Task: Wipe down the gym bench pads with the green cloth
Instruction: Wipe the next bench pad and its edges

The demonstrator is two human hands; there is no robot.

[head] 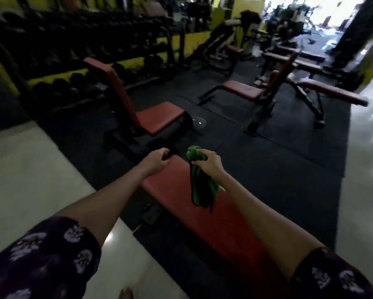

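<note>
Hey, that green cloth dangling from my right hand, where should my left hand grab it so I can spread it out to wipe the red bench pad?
Take the loose lower end of the green cloth, coming from the left with your left hand. The right hand grips the bunched top, so the free end hangs above the long red bench pad, likely easiest to pinch there.
</note>
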